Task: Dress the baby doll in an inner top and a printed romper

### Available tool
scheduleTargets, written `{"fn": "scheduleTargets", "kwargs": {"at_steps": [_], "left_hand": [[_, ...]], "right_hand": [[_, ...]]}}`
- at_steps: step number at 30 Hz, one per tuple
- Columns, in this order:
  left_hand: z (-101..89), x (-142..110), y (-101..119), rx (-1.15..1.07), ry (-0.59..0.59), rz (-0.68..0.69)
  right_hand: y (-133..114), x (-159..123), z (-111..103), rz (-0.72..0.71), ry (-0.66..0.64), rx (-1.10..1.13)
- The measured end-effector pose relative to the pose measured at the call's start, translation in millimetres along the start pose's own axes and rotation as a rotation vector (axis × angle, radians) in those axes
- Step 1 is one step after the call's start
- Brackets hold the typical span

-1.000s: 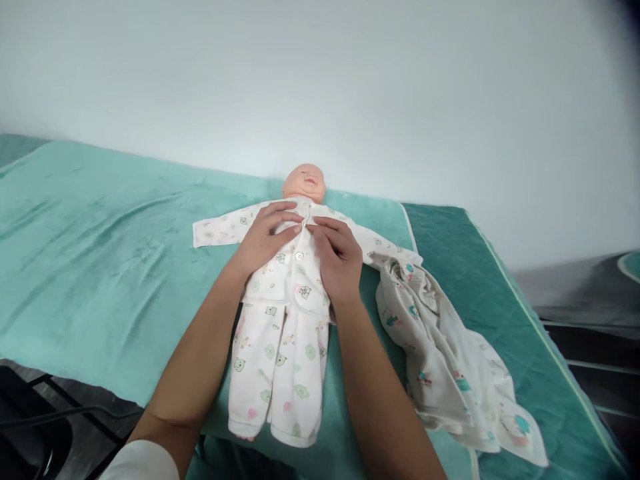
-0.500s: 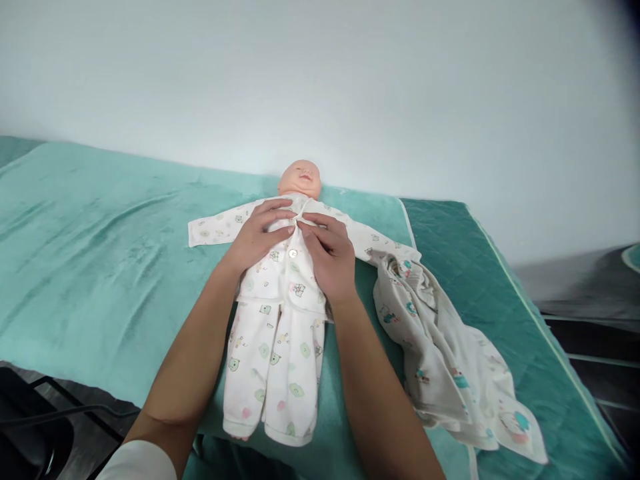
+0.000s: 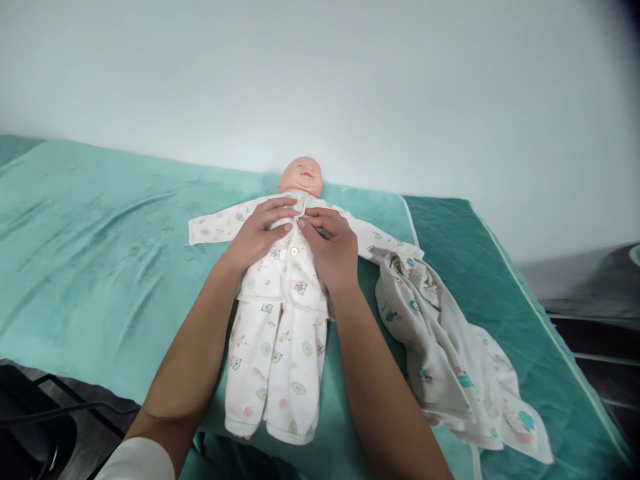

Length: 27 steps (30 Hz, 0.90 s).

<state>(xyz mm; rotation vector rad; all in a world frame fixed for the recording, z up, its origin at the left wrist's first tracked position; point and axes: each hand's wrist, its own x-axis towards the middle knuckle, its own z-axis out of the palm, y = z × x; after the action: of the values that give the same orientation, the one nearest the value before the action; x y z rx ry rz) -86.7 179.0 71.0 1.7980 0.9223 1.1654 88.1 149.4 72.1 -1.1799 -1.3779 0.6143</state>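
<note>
A baby doll point(image 3: 301, 175) lies on its back on a teal blanket point(image 3: 100, 247), dressed in a white printed top point(image 3: 285, 267) and matching trousers point(image 3: 273, 373). Both my hands rest on the doll's chest. My left hand point(image 3: 257, 235) pinches the left edge of the top's front opening near the collar. My right hand point(image 3: 330, 250) grips the right edge, its fingertips meeting the left hand's at the top button. A lower button point(image 3: 294, 251) shows between my hands.
A crumpled white printed cloth point(image 3: 445, 360) lies to the right of the doll on a darker green quilted mattress point(image 3: 480, 267). A white wall rises behind. A dark chair and cable point(image 3: 35, 427) sit at lower left below the bed edge.
My fingertips have crept slightly up toward the collar and drawn closer together. The view shifted a little; the doll and cloth stay put.
</note>
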Motion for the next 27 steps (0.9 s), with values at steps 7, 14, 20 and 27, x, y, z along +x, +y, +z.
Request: {"fn": "scheduleTargets", "kwargs": {"at_steps": [7,14,20,27], "left_hand": [[5.0,-1,6,0.011,0.044,-0.032],[7.6,-1,3,-0.014,0.104,-0.015],[7.0,-1,5,-0.023,0.102,-0.037],[7.2,-1,5,-0.087,0.11,-0.076]], "right_hand": [[1,11,3,0.011,0.01,-0.005],[5,13,3,-0.041,0.002,0.002],[4,11,2,-0.021,-0.008,0.048],[8,11,-2,-0.046,-0.056,0.07]]}}
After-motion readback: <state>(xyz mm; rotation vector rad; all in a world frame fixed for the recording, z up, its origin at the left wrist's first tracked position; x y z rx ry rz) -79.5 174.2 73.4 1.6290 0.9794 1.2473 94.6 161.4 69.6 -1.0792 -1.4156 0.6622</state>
